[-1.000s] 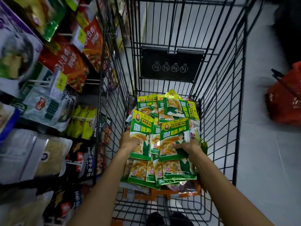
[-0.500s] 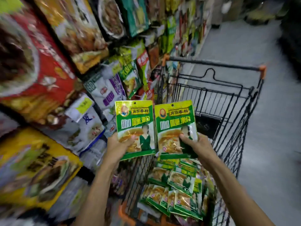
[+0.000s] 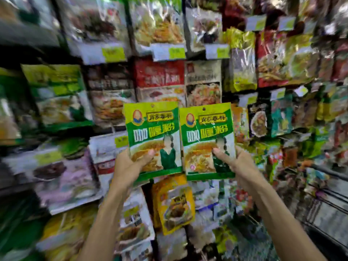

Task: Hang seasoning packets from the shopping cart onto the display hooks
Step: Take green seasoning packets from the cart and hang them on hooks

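Two green and yellow seasoning packets are held up side by side in front of the display wall. My left hand (image 3: 130, 166) grips the left packet (image 3: 152, 129) by its lower part, thumb on the front. My right hand (image 3: 237, 162) grips the right packet (image 3: 207, 132) the same way. Both packets stand upright with their hang holes at the top. The display hooks behind them are hidden by hanging bags and blur. Only the black wire edge of the shopping cart (image 3: 327, 200) shows at the lower right.
The wall is crowded with hanging food bags, such as a red bag (image 3: 160, 72) behind the packets and a yellow bag (image 3: 173, 202) below them. Yellow and white price tags (image 3: 113, 53) line the rows. The picture is blurred by motion.
Both hands lifted the two packets out of the cart and raised them to the display wall. The view swung left from the cart to face the hanging bags.
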{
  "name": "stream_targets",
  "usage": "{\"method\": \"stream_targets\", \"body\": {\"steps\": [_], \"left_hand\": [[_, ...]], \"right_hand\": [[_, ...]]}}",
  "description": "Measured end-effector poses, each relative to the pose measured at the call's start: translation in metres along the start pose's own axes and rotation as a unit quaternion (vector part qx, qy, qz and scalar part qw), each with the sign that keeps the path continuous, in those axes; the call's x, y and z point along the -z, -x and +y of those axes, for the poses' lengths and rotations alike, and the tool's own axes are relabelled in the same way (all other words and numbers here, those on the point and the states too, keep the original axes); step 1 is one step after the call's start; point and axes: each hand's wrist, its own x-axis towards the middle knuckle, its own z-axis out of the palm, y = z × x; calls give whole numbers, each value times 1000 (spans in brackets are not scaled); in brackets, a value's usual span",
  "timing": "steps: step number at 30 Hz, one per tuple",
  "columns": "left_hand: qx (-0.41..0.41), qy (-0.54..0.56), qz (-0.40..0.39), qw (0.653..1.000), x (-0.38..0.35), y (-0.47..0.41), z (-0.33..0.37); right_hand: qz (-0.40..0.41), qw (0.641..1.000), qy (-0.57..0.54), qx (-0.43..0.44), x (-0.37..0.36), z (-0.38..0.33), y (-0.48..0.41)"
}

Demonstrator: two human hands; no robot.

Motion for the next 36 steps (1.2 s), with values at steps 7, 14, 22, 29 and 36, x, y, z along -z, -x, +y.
{"method": "stream_targets", "body": {"steps": [7,14,22,29,36], "left_hand": [[-65,-62,113,990,137,5,70],[-89,-102,180,974,259,12,107],[-80,-105,196,972,317,-13,112],[-100,-71,183,975,305,-31,109],[-124,-67,174,975,295,-33,112]], "right_hand": [[-147,984,-40,88,-141,-53,-6],[-234,964,-87,95,-277,-78,-1],[-200,969,-120,82,-332,-101,-25],[-188,973,-121,58,-338,-119,-45],[-221,967,-106,63,-341,-116,-49]]}}
